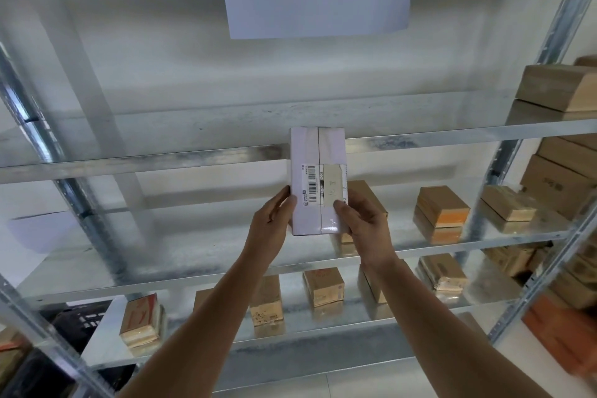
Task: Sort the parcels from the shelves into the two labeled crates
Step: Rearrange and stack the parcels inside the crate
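A white taped parcel [315, 155] with a barcode label and a handwritten sticker is held upright in front of the metal shelving [145, 161]. My left hand [273, 220] grips its lower left edge. My right hand [363, 220] grips its lower right edge, thumb across the front face. Brown cardboard parcels [442, 207] stand on the shelf behind it, and more parcels [324, 287] sit on the shelf below. No crate label is readable in this view.
A white paper sign [318, 0] with printed characters hangs from the top rail. Cardboard boxes [555, 87] fill the neighbouring rack at right. A dark crate [80, 321] shows at lower left behind the upright. An orange box [562, 333] sits low right.
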Available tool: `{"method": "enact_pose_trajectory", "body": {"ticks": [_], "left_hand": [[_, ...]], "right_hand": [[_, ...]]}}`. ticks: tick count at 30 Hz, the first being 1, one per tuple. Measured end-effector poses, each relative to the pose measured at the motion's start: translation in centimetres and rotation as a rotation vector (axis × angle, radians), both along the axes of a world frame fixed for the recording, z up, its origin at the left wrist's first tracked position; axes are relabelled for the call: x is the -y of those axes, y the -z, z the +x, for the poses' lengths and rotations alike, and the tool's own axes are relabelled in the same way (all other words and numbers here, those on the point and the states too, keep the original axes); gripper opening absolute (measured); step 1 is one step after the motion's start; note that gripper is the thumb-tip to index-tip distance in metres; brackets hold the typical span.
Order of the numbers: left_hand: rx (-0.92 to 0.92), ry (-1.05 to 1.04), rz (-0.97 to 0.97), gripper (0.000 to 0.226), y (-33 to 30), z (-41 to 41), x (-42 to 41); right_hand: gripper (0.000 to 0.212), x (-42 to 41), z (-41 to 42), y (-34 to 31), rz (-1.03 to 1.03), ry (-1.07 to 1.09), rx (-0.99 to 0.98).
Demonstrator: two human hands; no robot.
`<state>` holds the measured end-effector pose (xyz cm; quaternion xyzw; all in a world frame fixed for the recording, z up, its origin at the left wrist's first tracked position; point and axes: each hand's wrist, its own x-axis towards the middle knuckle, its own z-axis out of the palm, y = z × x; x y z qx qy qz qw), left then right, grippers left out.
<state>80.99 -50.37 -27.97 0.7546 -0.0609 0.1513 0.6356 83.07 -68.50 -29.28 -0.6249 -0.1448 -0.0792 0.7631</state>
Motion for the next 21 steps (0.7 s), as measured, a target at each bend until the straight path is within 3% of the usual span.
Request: {"method": "enact_pose_trajectory", "body": {"ticks": [12, 21], "left_hand": [[-0.025, 0.039, -0.008, 0.029, 0.9, -0.5, 1.4], [-0.103, -0.038, -0.086, 0.034, 2.7, -3.2, 0.6]], "right_hand": [[0.026, 0.9, -0.6, 0.5, -0.004, 0.037, -0.013], [0.027, -0.6, -1.6, 2.8, 0.047, -0.017, -0.138]]}}
